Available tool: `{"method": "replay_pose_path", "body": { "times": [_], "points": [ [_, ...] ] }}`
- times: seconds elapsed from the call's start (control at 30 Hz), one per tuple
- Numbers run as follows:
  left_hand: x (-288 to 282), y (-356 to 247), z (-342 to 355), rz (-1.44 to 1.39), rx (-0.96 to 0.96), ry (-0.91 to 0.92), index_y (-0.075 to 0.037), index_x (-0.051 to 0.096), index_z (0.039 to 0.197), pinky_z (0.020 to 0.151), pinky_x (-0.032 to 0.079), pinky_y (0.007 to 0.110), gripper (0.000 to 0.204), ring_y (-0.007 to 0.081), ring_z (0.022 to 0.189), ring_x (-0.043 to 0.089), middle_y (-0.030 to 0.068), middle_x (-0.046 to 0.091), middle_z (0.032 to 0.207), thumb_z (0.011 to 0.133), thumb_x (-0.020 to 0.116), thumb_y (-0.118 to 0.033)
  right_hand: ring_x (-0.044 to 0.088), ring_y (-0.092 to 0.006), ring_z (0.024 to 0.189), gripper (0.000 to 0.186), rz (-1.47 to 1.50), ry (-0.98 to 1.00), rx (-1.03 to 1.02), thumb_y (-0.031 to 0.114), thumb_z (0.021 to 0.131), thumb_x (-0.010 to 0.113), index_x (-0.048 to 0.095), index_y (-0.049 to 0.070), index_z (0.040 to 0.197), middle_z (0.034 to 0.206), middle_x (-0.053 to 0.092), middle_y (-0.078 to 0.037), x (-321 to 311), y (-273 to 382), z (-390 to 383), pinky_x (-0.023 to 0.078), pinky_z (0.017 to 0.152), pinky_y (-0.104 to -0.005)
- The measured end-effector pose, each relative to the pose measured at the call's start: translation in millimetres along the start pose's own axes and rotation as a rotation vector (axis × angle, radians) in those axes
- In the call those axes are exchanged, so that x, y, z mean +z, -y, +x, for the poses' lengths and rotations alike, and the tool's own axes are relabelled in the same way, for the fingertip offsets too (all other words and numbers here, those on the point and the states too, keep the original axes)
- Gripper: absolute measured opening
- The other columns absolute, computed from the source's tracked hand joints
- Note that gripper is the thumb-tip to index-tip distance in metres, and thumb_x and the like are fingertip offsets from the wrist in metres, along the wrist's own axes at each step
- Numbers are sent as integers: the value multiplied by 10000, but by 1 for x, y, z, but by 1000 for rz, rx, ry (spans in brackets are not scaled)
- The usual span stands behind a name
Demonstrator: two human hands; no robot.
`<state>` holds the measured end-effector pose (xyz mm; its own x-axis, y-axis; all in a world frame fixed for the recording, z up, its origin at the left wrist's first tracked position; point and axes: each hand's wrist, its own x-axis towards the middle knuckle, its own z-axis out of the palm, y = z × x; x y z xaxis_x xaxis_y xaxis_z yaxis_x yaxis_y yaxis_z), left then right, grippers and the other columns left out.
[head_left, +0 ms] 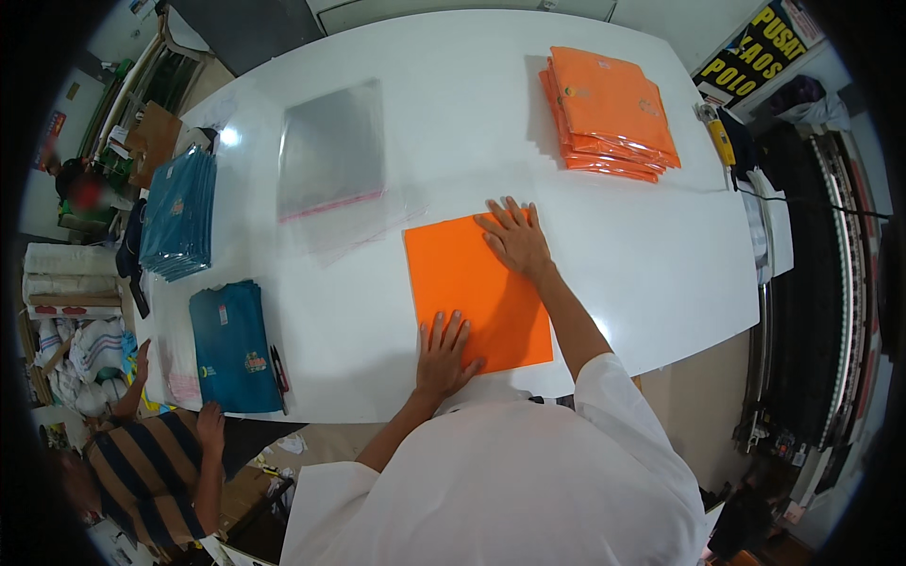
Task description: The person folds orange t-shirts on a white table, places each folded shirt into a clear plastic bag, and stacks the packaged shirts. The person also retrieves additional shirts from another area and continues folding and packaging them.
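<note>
An orange square of what looks like folded fabric (477, 297) lies flat on the white table (651, 283). My left hand (444, 354) rests spread on its lower left part, and my right hand (514, 241) lies with fingers apart on its upper right part. Both are open and grip nothing. Beyond them to the left, transparent plastic bags (330, 146) with pink edge strips lie flat. At the back right sits a stack of bagged, folded orange garments (613, 108).
Teal bagged garments (179, 208) and folded teal garments (226, 344) line the left, beside dark pens (279, 377). A co-worker in a striped shirt (142, 472) has hands at that edge. A yellow tool (717, 137) with a cord lies at the right; long dark machinery (802, 311) stands beyond.
</note>
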<state>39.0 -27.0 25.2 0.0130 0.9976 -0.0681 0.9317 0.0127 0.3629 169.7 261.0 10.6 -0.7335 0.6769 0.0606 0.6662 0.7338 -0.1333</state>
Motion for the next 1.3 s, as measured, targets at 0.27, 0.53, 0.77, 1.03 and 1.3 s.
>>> {"method": "replay_pose_path", "body": {
  "times": [0.27, 0.53, 0.77, 1.03, 1.3],
  "points": [
    [6, 28, 23, -283, -203, -380, -10, 482, 1495, 1191, 302, 557, 656, 414, 1463, 376, 213, 390, 1586, 983, 640, -390, 620, -387, 1100, 311, 636, -557, 677, 246, 999, 604, 665, 81, 1256, 1256, 651, -150, 3, -48, -21, 511, 960, -478],
    [36, 133, 144, -1113, -808, -377, 72, 552, 1310, 900, 565, 412, 557, 288, 1079, 645, 200, 637, 1245, 931, 735, -293, 533, -465, 1349, 633, 608, -24, 1120, 256, 999, 507, 381, -81, 1520, 1464, 526, -309, 13, 6, -22, 360, 1171, -604],
    [2, 147, 174, -1174, -908, -255, 113, 661, 1113, 783, 610, 455, 324, 324, 872, 707, 190, 712, 1079, 920, 703, -144, 622, -351, 1124, 505, 814, -49, 1118, 203, 869, 625, 548, -26, 1313, 1198, 650, -212, -1, 12, 10, 459, 995, -538],
    [-71, 67, 137, -1385, -248, 0, 110, 577, 1334, 985, 535, 440, 534, 327, 1175, 643, 184, 645, 1296, 1010, 631, -311, 637, -271, 1054, 463, 1466, -157, 781, 208, 857, 652, 602, -14, 1259, 1148, 680, -158, -22, 24, -37, 487, 963, -441],
    [-201, -48, 47, -1523, 94, -110, 74, 549, 1389, 1073, 480, 436, 544, 318, 1264, 591, 175, 609, 1364, 1027, 609, -327, 587, -149, 1073, 481, 1708, -326, 386, 415, 1038, 608, 679, -25, 1217, 1169, 692, -53, -85, 63, -107, 479, 983, -372]
  ]
}}
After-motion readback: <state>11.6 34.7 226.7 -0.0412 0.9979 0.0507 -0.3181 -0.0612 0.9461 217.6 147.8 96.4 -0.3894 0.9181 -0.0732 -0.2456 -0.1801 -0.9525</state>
